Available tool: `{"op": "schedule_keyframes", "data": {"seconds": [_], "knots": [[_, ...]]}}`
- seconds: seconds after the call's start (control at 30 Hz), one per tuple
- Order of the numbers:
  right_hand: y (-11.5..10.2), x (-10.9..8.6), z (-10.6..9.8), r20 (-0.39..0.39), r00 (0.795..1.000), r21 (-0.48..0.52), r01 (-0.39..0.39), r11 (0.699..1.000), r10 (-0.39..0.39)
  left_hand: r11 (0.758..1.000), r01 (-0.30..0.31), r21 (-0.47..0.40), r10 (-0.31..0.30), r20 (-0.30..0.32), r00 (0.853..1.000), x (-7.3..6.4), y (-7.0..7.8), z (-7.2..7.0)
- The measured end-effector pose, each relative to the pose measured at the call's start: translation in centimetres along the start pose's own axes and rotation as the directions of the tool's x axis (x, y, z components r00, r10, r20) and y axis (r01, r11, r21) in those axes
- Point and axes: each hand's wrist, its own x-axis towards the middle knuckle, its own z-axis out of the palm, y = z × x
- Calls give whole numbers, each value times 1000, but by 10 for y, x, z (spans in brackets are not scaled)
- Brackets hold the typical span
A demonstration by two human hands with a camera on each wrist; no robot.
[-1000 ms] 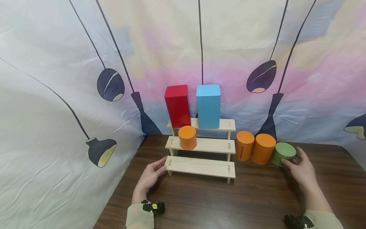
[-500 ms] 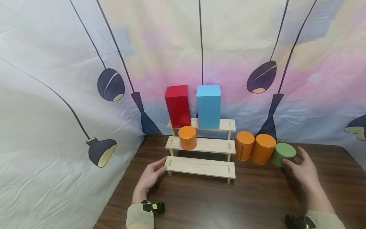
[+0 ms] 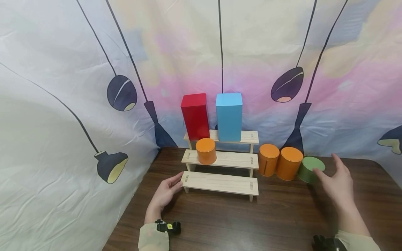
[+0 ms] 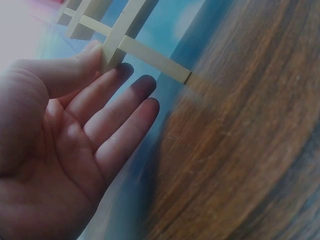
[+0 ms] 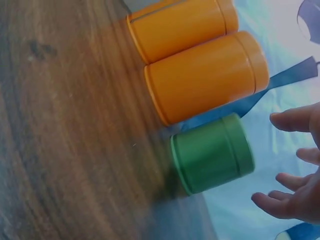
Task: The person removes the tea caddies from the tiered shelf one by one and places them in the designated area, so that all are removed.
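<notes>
My left hand point(image 3: 165, 192) pinches the left end of the lowest board of a three-step wooden display stand point(image 3: 220, 182). In the left wrist view the thumb and index finger meet at that board point(image 4: 122, 37), while the other fingers extend below it. My right hand point(image 3: 338, 184) is spread just right of a short green tin point(image 3: 311, 169), its thumb overlapping the lid's edge in the head view. From the right wrist the fingers appear apart from the green tin point(image 5: 212, 155), which stands upright on the table. Nothing is in that hand.
Two taller orange tins point(image 3: 289, 163) stand in a row left of the green one. A short orange tin point(image 3: 206, 151) sits on the middle step, and red point(image 3: 195, 116) and blue point(image 3: 229, 116) boxes on the top. A printed cloth point(image 3: 251, 52) hangs behind the brown table point(image 3: 213, 223).
The right hand has let go of the green tin and drawn back to the right, its fingers spreading. The left hand and the stand have not moved.
</notes>
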Motion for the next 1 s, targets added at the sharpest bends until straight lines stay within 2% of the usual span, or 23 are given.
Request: {"op": "schedule_keyframes", "data": {"seconds": [0.4,0.57,1.0], "knots": [[-33,-13,5,-98,989,-26,110,994,-112,1000,-1,20,1,4,1000,1,1,-1],[-45,-18,12,-142,976,-14,163,987,-163,1000,1,12,-1,3,1000,0,1,-1],[-73,-36,44,-163,932,50,336,941,-324,1000,0,12,0,1,1000,1,-1,-2]]}}
